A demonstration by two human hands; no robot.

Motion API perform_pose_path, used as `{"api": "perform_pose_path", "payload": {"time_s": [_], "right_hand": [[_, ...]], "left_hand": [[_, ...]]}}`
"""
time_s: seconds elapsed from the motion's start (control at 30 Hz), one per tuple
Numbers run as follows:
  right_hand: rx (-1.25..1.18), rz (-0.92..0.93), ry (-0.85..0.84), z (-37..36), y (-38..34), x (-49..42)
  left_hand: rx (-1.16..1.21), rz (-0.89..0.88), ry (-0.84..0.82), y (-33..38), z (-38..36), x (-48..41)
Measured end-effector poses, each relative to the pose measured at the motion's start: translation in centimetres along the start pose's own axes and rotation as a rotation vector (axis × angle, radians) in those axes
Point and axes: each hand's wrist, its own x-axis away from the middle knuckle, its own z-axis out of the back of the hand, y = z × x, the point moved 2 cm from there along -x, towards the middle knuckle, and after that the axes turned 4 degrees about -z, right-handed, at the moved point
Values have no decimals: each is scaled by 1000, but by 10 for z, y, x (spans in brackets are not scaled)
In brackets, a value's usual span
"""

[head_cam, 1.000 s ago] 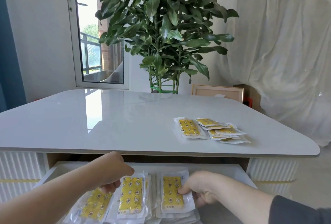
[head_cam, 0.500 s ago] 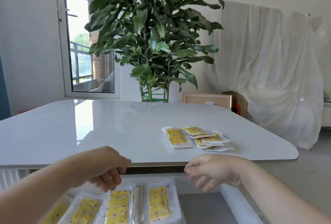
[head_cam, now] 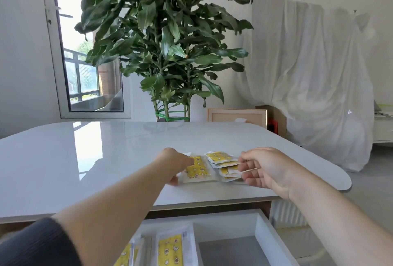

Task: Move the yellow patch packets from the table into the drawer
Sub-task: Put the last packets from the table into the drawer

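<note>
Several yellow patch packets lie on the white table [head_cam: 106, 159] near its front right. One single packet [head_cam: 198, 171] lies flat to the left of a small fanned stack [head_cam: 222, 159]. My left hand [head_cam: 175, 164] covers the single packet's left end, fingers on top and thumb at its near corner. The packet is still flat on the table. My right hand [head_cam: 262, 168] has its fingers spread at the right edge of the stack, just touching it. Below the table edge the white drawer [head_cam: 263, 227] stands open with more yellow packets [head_cam: 170, 250] lined up in its left part.
A large potted plant [head_cam: 165, 42] stands behind the table. A framed board [head_cam: 237, 114] and furniture under a white sheet [head_cam: 308, 86] are at the back right. A window [head_cam: 85, 63] is at the back left. The drawer's right part shows bare grey bottom [head_cam: 229, 253].
Both hands have risen out of the drawer, left the packets there, and reached forward over the table to the packets near its front right. The view has tilted up.
</note>
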Motion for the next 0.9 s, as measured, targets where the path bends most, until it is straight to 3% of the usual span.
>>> {"api": "perform_pose_path", "payload": {"time_s": [0.17,0.37,0.57,0.67,0.8,0.9], "right_hand": [[9,6,24,5,-5,-19],[51,0,34,3,-9,-31],[122,-16,63,-2,-11,-45],[206,39,194,-6,-14,-67],[631,146,476,-10,-15,-105],[842,54,510,-22,-11,-117]], "left_hand": [[-195,13,45,1,-16,-16],[-174,32,-2,-1,-17,-26],[294,63,-44,-24,-7,-38],[500,81,-78,-36,2,-37],[632,28,-68,-46,9,-35],[716,12,-38,-50,10,-34]]}}
